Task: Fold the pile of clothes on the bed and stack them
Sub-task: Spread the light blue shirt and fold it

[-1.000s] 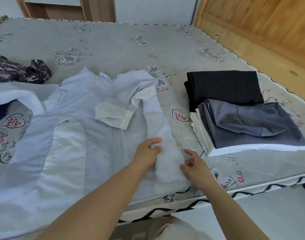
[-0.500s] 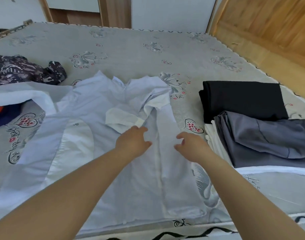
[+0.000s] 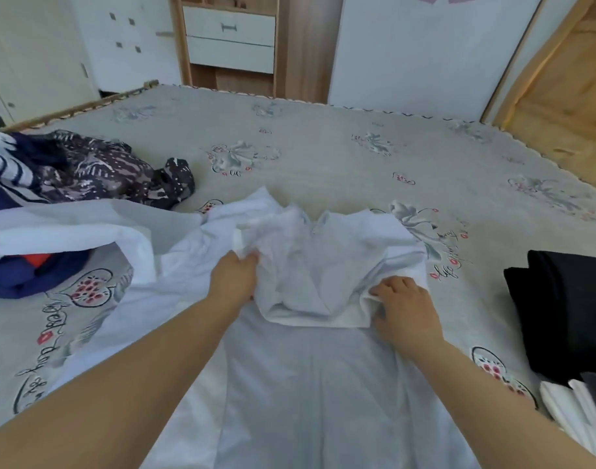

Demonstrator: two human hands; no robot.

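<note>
a pale blue shirt lies spread on the bed, running from the middle of the view down to 6 o'clock, with its collar end pointing to 12 o'clock. the left hand grips a bunched fold of the shirt's upper part at about 10 o'clock of the shirt's middle, fingers curled into the cloth. the right hand rests at about 2 o'clock of the shirt's middle, its fingers bent over the white cuffed edge of a folded sleeve; whether they pinch it or only press it down, i cannot tell. between the two hands the cloth is rumpled and lifted a little. at 9 o'clock sits the unfolded pile: a dark patterned piece, a striped one, a navy one with orange, and a white sheet-like piece over them. at 3 o'clock, near the shirt but apart from it, lies a folded black garment, and toward 4 o'clock the corner of a stack of folded white and grey pieces touches it.
</note>
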